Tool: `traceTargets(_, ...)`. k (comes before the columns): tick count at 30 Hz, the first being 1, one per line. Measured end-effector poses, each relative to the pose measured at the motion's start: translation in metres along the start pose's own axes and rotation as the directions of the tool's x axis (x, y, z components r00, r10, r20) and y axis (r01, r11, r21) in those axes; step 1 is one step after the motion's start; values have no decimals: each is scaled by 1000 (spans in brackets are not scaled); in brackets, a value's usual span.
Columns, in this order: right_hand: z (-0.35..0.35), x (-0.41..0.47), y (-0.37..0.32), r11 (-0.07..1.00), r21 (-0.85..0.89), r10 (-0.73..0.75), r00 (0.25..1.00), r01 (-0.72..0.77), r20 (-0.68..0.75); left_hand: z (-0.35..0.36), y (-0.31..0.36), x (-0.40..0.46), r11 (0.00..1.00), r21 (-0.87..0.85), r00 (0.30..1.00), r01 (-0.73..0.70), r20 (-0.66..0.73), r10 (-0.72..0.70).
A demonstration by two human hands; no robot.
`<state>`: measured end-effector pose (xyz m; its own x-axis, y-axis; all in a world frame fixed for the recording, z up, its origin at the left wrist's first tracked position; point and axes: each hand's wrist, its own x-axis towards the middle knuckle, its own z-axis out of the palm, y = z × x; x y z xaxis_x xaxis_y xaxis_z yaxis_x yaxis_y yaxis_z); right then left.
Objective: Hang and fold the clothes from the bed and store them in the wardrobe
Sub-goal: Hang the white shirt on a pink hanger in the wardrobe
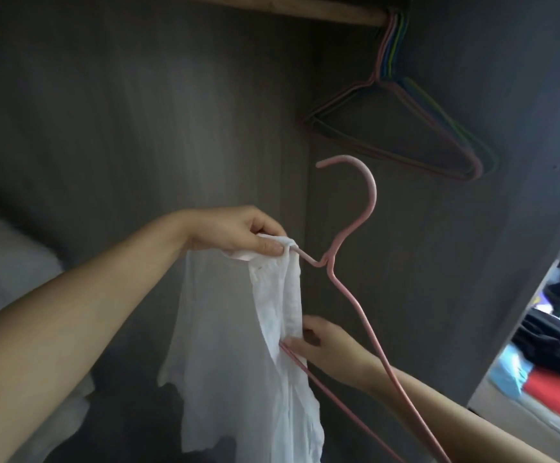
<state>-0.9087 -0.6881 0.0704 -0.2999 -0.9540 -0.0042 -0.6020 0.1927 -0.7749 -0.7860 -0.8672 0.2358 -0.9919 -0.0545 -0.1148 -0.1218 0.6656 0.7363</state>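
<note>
Pinched between thumb and fingers, the left hand (251, 237) has a tight grip on the top of a white shirt (238, 345) where it bunches over one shoulder of a pink hanger (355, 295). Below the hanger's neck, the right hand (318, 342) reaches in with fingers curled against the cloth and the hanger's lower bar; whether it truly holds either I cannot tell.

From the hanger's neck the shirt falls straight down on the left side only. The other shoulder runs bare, down and to the right past the right wrist, so I judge the shirt must next be drawn across to it, and the right hand is nearer. The hook points up, well below the wooden rail (305, 13).

Up and right of the hook, spare hangers (405, 128) cluster on that rail against the dark wardrobe wall (138, 111). Far right of the hanger, a bed (546, 362) heaped with clothes shows past the wardrobe's edge.
</note>
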Motion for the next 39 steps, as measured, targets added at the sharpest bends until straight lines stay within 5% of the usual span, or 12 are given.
traceTargets(9, -21, 30, 35, 982, -109, 136, 976, -156, -171, -4, -15, -20, 995, -104, 996, 14, -86, -23)
traceTargets(14, -63, 29, 43, 999, -44, 0, 902, -22, -431, -4, -37, -36, 993, -96, 985, 64, -154, -79)
traceTargets(20, -126, 9, 34, 952, -277, -168, 979, 130, -118, -16, -46, -49, 985, -173, 969, -17, -245, -26)
traceTargets(25, -152, 19, 45, 721, -693, -88, 991, -4, -97, -16, -49, -45, 987, -158, 966, -19, -258, -23)
traceTargets(32, -165, 21, 73, 823, -543, -31, 941, -167, -336, -18, -54, -41, 997, -29, 929, 75, -361, -80)
traceTargets(39, -158, 32, 57, 861, -482, -13, 940, -163, -340, -7, -57, -31, 988, 17, 821, 155, -559, -119)
